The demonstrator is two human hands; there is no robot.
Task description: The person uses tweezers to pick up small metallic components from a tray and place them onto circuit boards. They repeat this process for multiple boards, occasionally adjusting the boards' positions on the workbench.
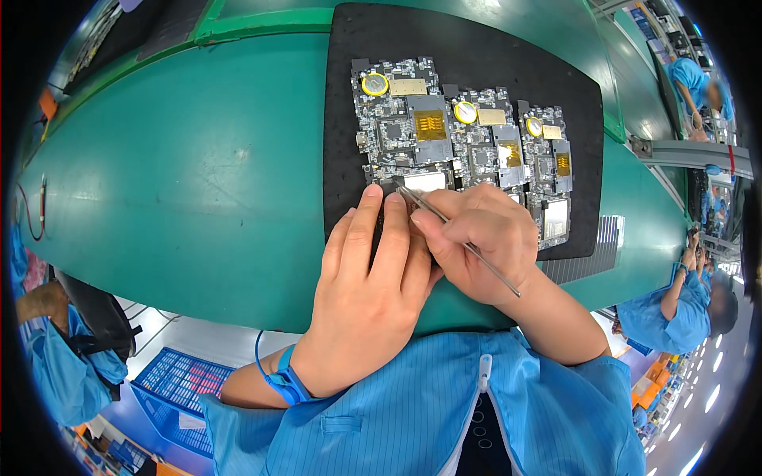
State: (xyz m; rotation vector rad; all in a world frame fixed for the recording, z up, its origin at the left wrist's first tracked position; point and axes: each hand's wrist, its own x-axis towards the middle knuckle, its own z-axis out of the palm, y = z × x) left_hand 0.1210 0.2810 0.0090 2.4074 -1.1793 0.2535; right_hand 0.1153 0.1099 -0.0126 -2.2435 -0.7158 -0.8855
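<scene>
Left hand [373,278] lies flat, fingers stretched out together and pressing down on the near edge of the nearest circuit board [405,127], holding nothing. Right hand [476,238] is curled tight around thin metal tweezers [456,238], pinched like a pen, tip touching the board just beyond the left fingertips. Two more boards [516,147] sit past the right knuckles, all on a black mat [476,47].
</scene>
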